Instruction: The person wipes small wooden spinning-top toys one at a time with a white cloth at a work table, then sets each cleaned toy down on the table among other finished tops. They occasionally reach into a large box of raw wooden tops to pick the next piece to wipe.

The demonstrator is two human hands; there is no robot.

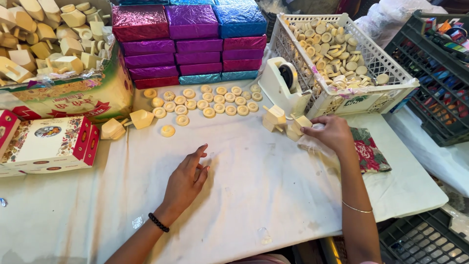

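My left hand (187, 177) rests on the white cloth-covered table (254, 195), fingers loosely apart, holding nothing. My right hand (331, 133) lies to the right, its fingertips touching a small cluster of cream wooden spinning tops (281, 122) and a clear plastic wrapper (312, 143). Rows of cream round discs (210, 100) lie beyond my left hand. Two more tops (128, 123) lie to the left.
Stacked shiny wrapped boxes (190, 41) stand at the back. A white tape dispenser (284, 83) sits beside a white basket (386, 93) of discs. A carton (73, 95) of tops stands back left, a printed box (49, 144) below it. Floral cloth (371, 151) and dark crates (439, 78) are at right.
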